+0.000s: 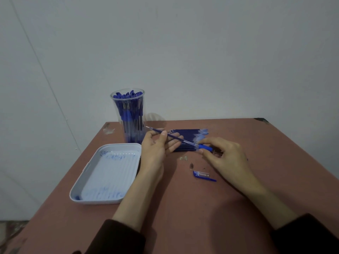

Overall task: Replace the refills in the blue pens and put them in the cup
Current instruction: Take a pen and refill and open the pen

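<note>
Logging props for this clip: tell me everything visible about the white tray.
The white tray is a shallow, rounded rectangle, plastic-looking, its ribbed floor smeared with blue ink. It holds no pens and lies flat on the table's left side, in front of the cup; the left forearm passes by its right edge.

A white tray point(95, 201) sits on the left side of a reddish-brown table point(256, 143). Blue smears mark its ribbed bottom. A plain pale wall point(201, 52) stands behind the table. The table's far right corner is chipped.
</note>
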`<state>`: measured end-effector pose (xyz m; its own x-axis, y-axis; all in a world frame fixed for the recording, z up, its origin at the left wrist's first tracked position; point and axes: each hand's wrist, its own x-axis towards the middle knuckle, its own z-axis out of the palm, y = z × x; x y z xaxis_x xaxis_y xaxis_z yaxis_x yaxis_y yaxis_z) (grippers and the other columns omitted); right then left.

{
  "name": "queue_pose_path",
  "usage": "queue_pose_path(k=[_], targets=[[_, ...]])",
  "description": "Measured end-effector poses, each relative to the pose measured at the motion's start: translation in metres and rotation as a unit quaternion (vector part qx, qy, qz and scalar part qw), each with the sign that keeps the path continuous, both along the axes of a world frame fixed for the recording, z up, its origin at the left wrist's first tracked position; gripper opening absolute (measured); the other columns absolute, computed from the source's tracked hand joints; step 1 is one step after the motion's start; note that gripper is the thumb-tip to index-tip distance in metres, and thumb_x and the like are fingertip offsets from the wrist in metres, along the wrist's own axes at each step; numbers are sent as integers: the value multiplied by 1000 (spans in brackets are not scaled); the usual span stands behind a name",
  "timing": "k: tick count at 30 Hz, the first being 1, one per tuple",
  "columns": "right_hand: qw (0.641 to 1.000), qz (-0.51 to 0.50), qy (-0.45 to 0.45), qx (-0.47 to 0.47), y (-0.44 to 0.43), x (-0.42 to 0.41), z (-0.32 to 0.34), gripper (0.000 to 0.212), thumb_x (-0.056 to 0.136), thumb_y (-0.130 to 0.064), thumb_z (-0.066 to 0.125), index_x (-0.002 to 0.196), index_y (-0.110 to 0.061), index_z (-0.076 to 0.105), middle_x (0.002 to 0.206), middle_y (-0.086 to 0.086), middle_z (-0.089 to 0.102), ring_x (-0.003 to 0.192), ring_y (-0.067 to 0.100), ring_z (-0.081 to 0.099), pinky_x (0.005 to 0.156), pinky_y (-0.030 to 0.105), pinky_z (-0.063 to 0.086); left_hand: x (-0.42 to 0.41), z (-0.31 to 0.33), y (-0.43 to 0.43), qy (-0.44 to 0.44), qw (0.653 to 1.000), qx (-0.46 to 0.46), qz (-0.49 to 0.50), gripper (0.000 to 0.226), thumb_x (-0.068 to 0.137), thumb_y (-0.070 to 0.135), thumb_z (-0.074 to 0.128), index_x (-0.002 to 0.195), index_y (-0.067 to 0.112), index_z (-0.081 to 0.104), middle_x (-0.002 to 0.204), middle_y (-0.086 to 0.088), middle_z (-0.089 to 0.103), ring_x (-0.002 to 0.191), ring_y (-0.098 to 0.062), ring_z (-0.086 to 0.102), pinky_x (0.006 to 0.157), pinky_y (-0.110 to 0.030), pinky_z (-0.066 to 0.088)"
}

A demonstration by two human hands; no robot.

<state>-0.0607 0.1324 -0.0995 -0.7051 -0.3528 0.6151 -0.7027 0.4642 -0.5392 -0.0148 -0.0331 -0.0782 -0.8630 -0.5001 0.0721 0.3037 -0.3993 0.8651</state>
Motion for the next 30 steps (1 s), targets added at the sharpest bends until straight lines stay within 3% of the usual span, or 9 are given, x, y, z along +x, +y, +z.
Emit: queue_pose_path(k=[6,9,13,15,19,22,24,26,30], targets=[[1000,-2,-10,-4,0,1,0,16,80,-21,74,93,-28,71,78,-20,64,64,-5,54,64,21,46,5,-2,13,-31,993,-56,-103,7,96,4,48,102,4,53,91,-17,70,76,-22,71,71,-27,59],[996,3,-61,-61,-1,-1,2,13,82,-19,71,90,-30,71,72,-17,64,62,-3,55,62,12,42,4,-8,14,-67,977,-139,-149,18,90,3,59,107,8,60,101,-16,70,93,-30,68,82,-36,56],[978,9,-138,-154,0,-5,6,8,86,-26,66,88,-34,67,65,-3,62,61,19,58,64,39,53,8,-10,1,-142,842,-502,-134,21,81,21,73,99,30,69,89,14,68,85,-5,64,85,-22,51],[970,20,-162,-181,2,-4,9,9,89,-27,62,91,-34,67,68,0,65,62,17,60,66,41,53,11,-9,-1,-150,804,-554,-155,21,80,25,73,101,29,73,83,16,66,78,2,59,82,-15,47],[954,50,-191,-225,1,1,15,14,93,-19,57,93,-30,66,69,4,65,59,6,57,60,27,48,12,-9,0,-125,776,-602,-141,14,81,20,72,94,23,76,86,8,69,82,0,59,79,-13,45],[952,58,-198,-227,1,3,17,15,93,-19,56,93,-30,65,68,3,64,59,7,56,60,27,46,9,-10,1,-107,833,-535,-95,7,82,17,72,86,23,75,76,12,69,67,4,58,67,-9,44],[959,51,-187,-207,2,3,15,13,92,-21,58,93,-31,66,69,3,65,61,13,59,61,34,49,9,-8,3,-89,918,-381,-70,10,82,11,71,86,20,74,69,9,68,61,-2,58,63,-15,47],[975,33,-154,-160,1,4,13,11,88,-24,64,91,-34,68,70,2,65,66,18,61,65,35,52,10,-3,4,-63,973,-210,-75,14,82,4,69,91,14,72,76,0,70,68,-7,63,65,-16,51],[991,25,-90,-93,-3,10,12,17,83,-16,70,87,-32,70,67,-10,63,60,3,55,60,9,41,11,1,6,-23,994,-28,-101,18,81,-5,64,95,6,67,79,-5,72,74,-12,68,71,-17,56]])
